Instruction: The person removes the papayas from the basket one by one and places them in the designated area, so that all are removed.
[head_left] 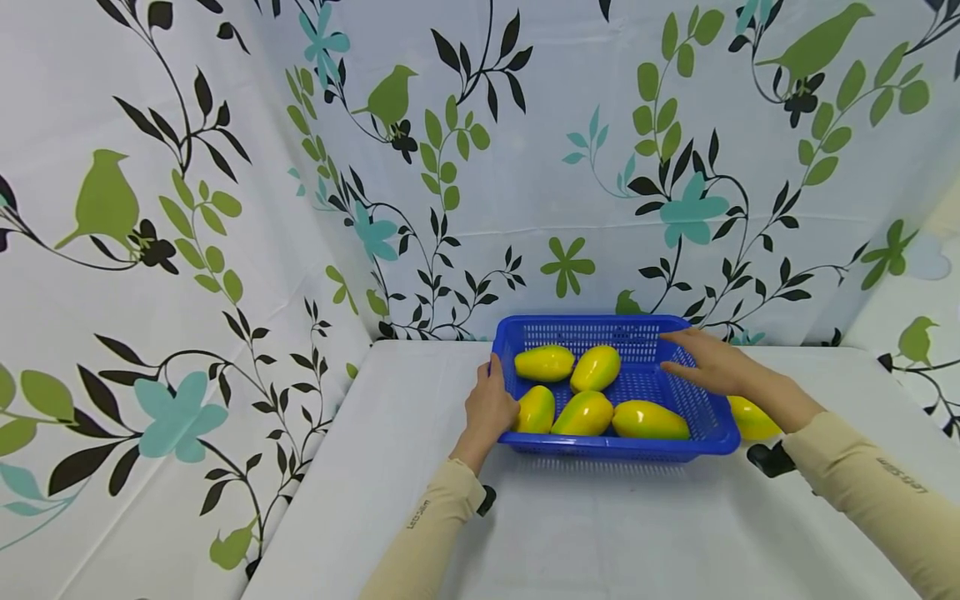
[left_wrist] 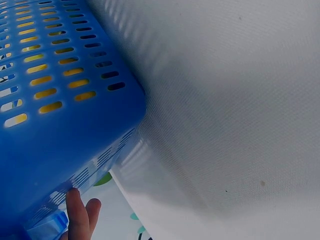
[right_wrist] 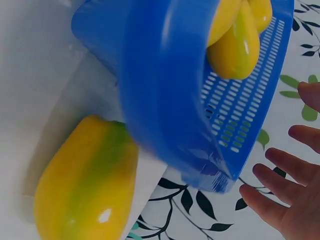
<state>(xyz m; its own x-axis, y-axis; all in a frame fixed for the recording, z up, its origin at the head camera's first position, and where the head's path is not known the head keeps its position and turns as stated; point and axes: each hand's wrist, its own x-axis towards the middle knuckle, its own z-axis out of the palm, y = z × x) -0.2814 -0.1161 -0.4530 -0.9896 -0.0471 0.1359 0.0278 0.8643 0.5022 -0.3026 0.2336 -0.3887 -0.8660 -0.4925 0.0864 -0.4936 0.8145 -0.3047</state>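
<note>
A blue plastic basket (head_left: 615, 446) with slotted walls sits at the table's far side. Several yellow-green mangoes (head_left: 583, 413) lie in its left and front parts. My left hand (head_left: 489, 407) grips the basket's left side; in the left wrist view its fingers (left_wrist: 77, 215) lie along the outer wall, and the thumb is hidden. Over the basket's right end is my right hand (head_left: 712, 362), its fingers apart and holding nothing. Another mango (right_wrist: 87, 185) rests on the table just outside the right end, partly covered by the right forearm in the head view.
A white cloth covers the table (head_left: 600, 533). Behind it and to the left hangs a white curtain (head_left: 465, 167) printed with birds, leaves and flowers. Dark wrist devices (head_left: 771, 458) show at both sleeves.
</note>
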